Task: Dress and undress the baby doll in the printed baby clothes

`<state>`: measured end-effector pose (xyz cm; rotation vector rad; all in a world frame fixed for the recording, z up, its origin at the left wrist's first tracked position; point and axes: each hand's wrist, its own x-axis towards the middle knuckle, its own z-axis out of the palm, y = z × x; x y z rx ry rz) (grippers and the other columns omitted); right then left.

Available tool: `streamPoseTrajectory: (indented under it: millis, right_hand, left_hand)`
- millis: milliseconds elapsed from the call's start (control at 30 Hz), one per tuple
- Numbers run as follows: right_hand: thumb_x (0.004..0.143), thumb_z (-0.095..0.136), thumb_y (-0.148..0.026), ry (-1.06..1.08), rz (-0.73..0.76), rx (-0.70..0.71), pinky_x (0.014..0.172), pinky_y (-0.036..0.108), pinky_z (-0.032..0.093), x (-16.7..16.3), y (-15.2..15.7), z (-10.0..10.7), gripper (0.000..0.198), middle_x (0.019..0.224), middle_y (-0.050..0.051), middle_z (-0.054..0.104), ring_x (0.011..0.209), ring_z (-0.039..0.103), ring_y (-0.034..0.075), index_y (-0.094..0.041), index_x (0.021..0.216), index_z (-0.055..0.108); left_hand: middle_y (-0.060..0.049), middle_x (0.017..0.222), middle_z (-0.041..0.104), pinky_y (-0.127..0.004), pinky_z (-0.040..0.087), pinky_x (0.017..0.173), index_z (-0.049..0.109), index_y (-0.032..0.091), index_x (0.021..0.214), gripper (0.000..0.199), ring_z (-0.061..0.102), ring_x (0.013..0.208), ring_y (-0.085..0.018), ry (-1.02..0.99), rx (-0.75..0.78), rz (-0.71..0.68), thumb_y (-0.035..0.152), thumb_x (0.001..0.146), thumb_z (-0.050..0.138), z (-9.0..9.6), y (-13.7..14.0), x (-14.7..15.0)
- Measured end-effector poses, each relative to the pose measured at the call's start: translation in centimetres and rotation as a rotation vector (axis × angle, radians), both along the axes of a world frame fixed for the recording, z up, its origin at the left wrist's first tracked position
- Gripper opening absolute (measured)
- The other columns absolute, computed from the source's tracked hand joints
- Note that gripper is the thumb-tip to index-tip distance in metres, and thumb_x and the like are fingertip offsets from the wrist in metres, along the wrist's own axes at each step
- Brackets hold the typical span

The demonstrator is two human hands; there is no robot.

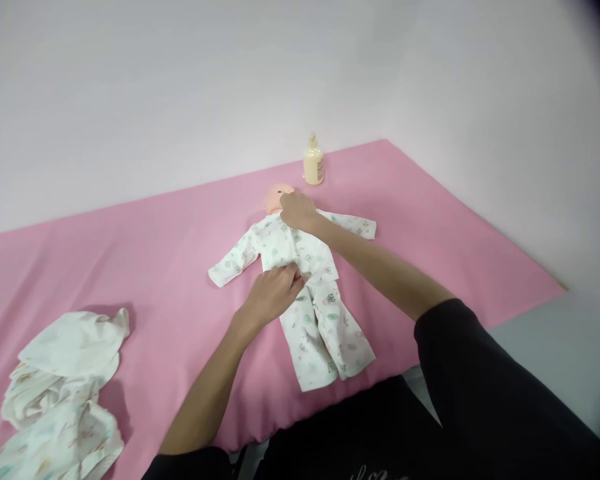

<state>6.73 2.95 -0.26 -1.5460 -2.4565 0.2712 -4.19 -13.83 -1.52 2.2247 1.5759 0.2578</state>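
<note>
Doll (273, 199) in a white printed shirt (275, 241) and matching trousers (307, 333) lies near the middle of the pink-covered tabletop (430, 233), its head toward the far edge and both trouser legs running down toward the near edge. The shirt's sleeves spread out to either side, one slanting down leftward, the other reaching toward the right edge. The right hand (299, 211) rests at the doll's neck and covers part of its head, the fingers curled inward; whether they pinch the collar I cannot tell. The left hand (276, 291) lies over the shirt's lower hem, where it meets the trousers, with its fingers bent into a loose fist; whether cloth is caught between them I cannot tell either. A pump bottle (313, 167) of pale yellow liquid stands upright just beyond the doll's head, close to the far edge and left of the far right corner. Well apart from the doll, to its left and away from the far edge, lies a rumpled heap of white and printed cloths (73, 347).
</note>
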Motion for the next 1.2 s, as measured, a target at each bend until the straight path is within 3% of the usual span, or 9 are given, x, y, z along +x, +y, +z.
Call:
streamPoseTrajectory:
  millis: [200, 500, 700, 833, 933, 1000, 1100, 1200]
  right_hand:
    - [0.081, 0.053, -0.003, -0.106, 0.022, -0.009, 0.083, 0.039, 0.055, 0.0, 0.3, 1.3, 0.032, 0.104, 0.02, 0.068, 0.103, 0.066, 0.032, -0.009, 0.11, 0.065]
    - [0.074, 0.058, 0.007, -0.312, 0.096, 0.048, 0.083, 0.048, 0.057, -2.4, -1.0, 2.5, 0.033, 0.108, 0.02, 0.069, 0.101, 0.067, 0.034, -0.004, 0.104, 0.069]
    - [0.075, 0.066, 0.0, -0.441, 0.002, -0.064, 0.071, 0.047, 0.058, -3.2, -0.5, 2.3, 0.017, 0.091, 0.016, 0.069, 0.088, 0.068, 0.031, -0.001, 0.09, 0.073]
    - [0.074, 0.068, 0.0, -0.46, -0.001, -0.082, 0.075, 0.045, 0.057, -2.9, -0.1, 2.3, 0.018, 0.094, 0.018, 0.069, 0.091, 0.068, 0.033, -0.004, 0.09, 0.073]
    - [0.076, 0.067, -0.004, -0.41, 0.066, -0.061, 0.081, 0.041, 0.056, -1.8, 0.3, 2.8, 0.021, 0.097, 0.018, 0.07, 0.096, 0.068, 0.032, -0.008, 0.096, 0.071]
    - [0.076, 0.068, -0.007, -0.341, 0.082, -0.114, 0.079, 0.037, 0.056, -0.8, 0.7, 3.3, 0.019, 0.088, 0.016, 0.071, 0.09, 0.07, 0.03, -0.008, 0.095, 0.07]
    - [0.077, 0.067, -0.012, -0.136, 0.05, -0.331, 0.065, 0.033, 0.056, 1.0, 1.4, 3.4, 0.011, 0.069, 0.012, 0.067, 0.07, 0.069, 0.026, -0.007, 0.087, 0.067]
    - [0.078, 0.065, -0.013, 0.159, 0.014, -0.512, 0.054, 0.03, 0.055, 2.5, 1.8, 2.8, 0.006, 0.063, 0.008, 0.065, 0.058, 0.065, 0.021, -0.009, 0.082, 0.063]
  left_hand:
    - [-0.001, 0.07, 0.06, -0.03, 0.031, 0.054, 0.047, 0.021, 0.076, 0.035, 0.054, 0.06, -0.018, 0.024, 0.017, -0.007, 0.043, 0.101, 0.037, -0.6, -0.1, 0.0]
    - [-0.001, 0.072, 0.06, -0.03, 0.031, 0.056, 0.044, 0.021, 0.078, 0.031, 0.052, 0.062, -0.018, 0.05, 0.001, -0.003, 0.041, 0.101, 0.037, -0.3, -0.3, 0.2]
    - [0.0, 0.071, 0.058, -0.03, 0.03, 0.057, 0.043, 0.021, 0.078, 0.029, 0.051, 0.062, -0.018, 0.034, -0.009, -0.021, 0.038, 0.101, 0.038, -0.2, -0.4, 0.3]
    - [-0.001, 0.072, 0.058, -0.031, 0.03, 0.057, 0.042, 0.021, 0.078, 0.03, 0.049, 0.062, -0.017, 0.02, -0.023, -0.024, 0.039, 0.1, 0.038, -0.3, -0.3, 0.3]
    - [0.0, 0.074, 0.059, -0.031, 0.033, 0.058, 0.044, 0.021, 0.078, 0.032, 0.049, 0.063, -0.017, -0.018, -0.064, -0.024, 0.042, 0.1, 0.037, 0.0, -0.3, -0.1]
    - [0.0, 0.075, 0.06, -0.031, 0.034, 0.058, 0.046, 0.021, 0.078, 0.034, 0.051, 0.064, -0.016, -0.076, -0.097, -0.033, 0.045, 0.1, 0.038, 0.3, -0.1, -0.6]
    - [0.001, 0.075, 0.06, -0.029, 0.036, 0.058, 0.051, 0.022, 0.081, 0.032, 0.053, 0.062, -0.015, -0.23, -0.085, 0.024, 0.045, 0.099, 0.04, 0.7, 0.9, -1.3]
    - [0.001, 0.071, 0.059, -0.028, 0.04, 0.061, 0.056, 0.022, 0.091, 0.023, 0.054, 0.062, -0.015, -0.348, 0.097, 0.232, 0.038, 0.098, 0.042, 0.3, 3.3, -1.6]
